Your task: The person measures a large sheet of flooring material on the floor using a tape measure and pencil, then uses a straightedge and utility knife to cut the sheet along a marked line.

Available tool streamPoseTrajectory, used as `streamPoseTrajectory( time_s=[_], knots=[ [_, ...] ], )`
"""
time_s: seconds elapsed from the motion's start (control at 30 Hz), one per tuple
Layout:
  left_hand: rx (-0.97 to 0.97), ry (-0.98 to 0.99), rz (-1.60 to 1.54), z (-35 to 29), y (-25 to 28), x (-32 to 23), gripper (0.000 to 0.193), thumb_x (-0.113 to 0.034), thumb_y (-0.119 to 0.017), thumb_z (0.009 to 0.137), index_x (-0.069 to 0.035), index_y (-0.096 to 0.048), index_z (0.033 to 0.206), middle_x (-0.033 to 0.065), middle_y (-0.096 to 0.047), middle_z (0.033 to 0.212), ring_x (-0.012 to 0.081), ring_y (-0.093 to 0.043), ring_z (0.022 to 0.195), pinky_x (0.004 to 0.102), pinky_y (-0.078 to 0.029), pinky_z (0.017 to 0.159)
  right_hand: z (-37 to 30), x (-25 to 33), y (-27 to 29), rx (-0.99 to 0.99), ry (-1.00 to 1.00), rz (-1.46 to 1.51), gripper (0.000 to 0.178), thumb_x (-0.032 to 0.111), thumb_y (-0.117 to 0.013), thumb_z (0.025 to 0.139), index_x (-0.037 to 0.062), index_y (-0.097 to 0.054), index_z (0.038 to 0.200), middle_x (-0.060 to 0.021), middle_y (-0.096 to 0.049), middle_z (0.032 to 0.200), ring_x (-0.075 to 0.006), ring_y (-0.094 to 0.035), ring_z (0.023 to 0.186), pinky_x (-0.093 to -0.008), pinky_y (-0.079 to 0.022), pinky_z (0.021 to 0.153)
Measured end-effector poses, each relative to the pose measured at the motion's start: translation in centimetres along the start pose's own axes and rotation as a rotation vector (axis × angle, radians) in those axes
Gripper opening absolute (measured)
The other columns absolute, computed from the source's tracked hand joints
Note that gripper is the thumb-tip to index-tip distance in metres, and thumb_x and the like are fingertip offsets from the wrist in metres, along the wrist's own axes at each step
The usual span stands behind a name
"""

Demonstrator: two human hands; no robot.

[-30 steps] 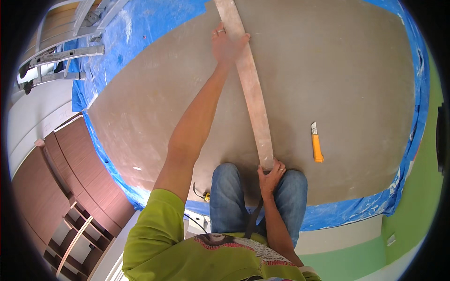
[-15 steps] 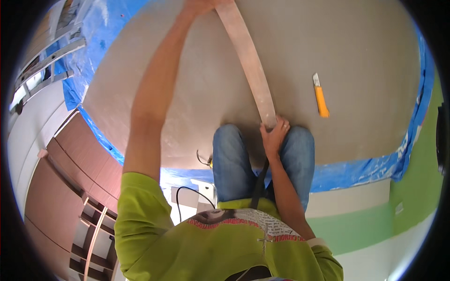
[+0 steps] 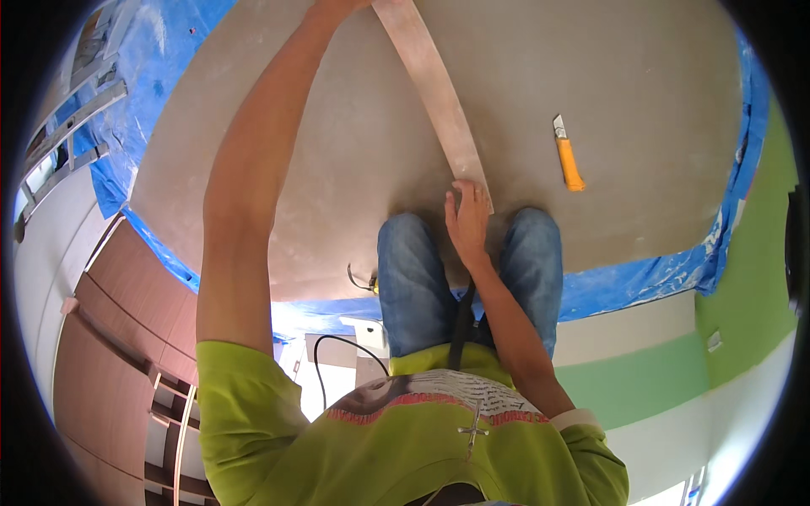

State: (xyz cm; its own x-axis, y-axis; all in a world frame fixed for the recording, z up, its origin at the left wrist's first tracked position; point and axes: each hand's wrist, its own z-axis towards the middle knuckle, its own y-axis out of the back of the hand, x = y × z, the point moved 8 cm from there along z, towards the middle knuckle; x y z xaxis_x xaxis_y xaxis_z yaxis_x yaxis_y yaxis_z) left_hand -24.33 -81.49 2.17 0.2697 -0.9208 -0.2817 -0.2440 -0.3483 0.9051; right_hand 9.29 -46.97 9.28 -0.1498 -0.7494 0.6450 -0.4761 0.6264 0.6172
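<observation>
A long, flat, pale brownish strip (image 3: 436,97) lies across the grey-brown board surface (image 3: 658,126) in front of my knees and runs out at the top edge. At its near end, my right hand (image 3: 468,221) rests on the strip with fingers extended and slightly bent. My left arm reaches far forward; my left hand (image 3: 342,5) is at the strip's far part, mostly cut off by the picture's edge, its fingers hidden. To the right of the strip lies a yellow-handled utility knife (image 3: 569,163), blade out and pointing away from me.
Blue plastic sheeting (image 3: 624,291) borders the board. A metal ladder (image 3: 76,126) stands at far left, above brown cabinets (image 3: 110,363). Beside my left knee (image 3: 409,253) is a small yellow-and-black object (image 3: 371,284); a black cable (image 3: 317,363) hangs nearer my body.
My right hand has shifted from gripping the strip's near end to resting a little farther up on it. The view has moved slightly, and my left hand shows less.
</observation>
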Motion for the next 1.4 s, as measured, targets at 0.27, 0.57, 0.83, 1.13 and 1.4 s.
streamPoseTrajectory(
  time_s=[0.27,0.57,0.83,1.13,1.4],
  knots=[
    [0.069,0.083,-0.057,-2.4,2.3,-3.4,0.135,-0.04,-0.096,0.059,0.006,-0.016,0.158,0.0205,-0.016,0.167,0.0381,-0.028,0.151,0.0546,-0.031,0.119,1.9,-1.0,-1.9,0.039,-0.111,-0.189,0.014,0.0,-0.058,0.091,0.0056,-0.051,0.103,-0.0158,-0.056,0.104,-0.0379,-0.057,0.097,-0.0508,-0.044,0.085],
    [0.058,0.081,-0.103,-2.7,3.5,-2.3,0.129,-0.037,-0.095,0.062,0.006,-0.018,0.157,0.0197,-0.018,0.167,0.0391,-0.036,0.146,0.0574,-0.035,0.116,4.1,-0.7,-4.1,0.238,-0.287,-0.592,0.013,0.008,-0.061,0.092,0.003,-0.054,0.101,-0.019,-0.062,0.112,-0.0356,-0.068,0.103,-0.0474,-0.058,0.084],
    [0.113,0.127,-0.041,-3.0,4.5,-3.1,0.127,-0.037,-0.094,0.063,0.007,-0.02,0.156,0.0218,-0.021,0.164,0.0384,-0.034,0.146,0.0577,-0.034,0.116,5.8,-0.8,-4.3,0.492,-0.422,-0.564,0.034,0.024,-0.054,0.093,-0.0032,-0.062,0.111,-0.0259,-0.07,0.111,-0.0421,-0.071,0.104,-0.0509,-0.055,0.093],
    [0.025,0.044,0.176,-2.5,5.7,-3.9,0.097,-0.047,-0.08,0.078,0.001,-0.037,0.15,0.0204,-0.039,0.152,0.0361,-0.046,0.137,0.0598,-0.037,0.112,6.4,-1.7,-3.0,0.465,-0.285,-0.362,0.029,0.032,-0.062,0.093,0.0053,-0.063,0.105,-0.0202,-0.071,0.091,-0.0407,-0.069,0.092,-0.0503,-0.055,0.082],
    [-0.235,-0.073,0.207,1.8,6.4,-1.9,0.043,-0.036,-0.058,0.096,-0.006,-0.063,0.127,0.0106,-0.059,0.132,0.0283,-0.052,0.13,0.0649,-0.034,0.111,11.2,-4.6,14.5,-0.218,-0.005,-0.224,0.024,0.021,-0.07,0.091,0.0051,-0.06,0.106,-0.015,-0.063,0.099,-0.0361,-0.063,0.094,-0.0468,-0.049,0.08]
  ],
)
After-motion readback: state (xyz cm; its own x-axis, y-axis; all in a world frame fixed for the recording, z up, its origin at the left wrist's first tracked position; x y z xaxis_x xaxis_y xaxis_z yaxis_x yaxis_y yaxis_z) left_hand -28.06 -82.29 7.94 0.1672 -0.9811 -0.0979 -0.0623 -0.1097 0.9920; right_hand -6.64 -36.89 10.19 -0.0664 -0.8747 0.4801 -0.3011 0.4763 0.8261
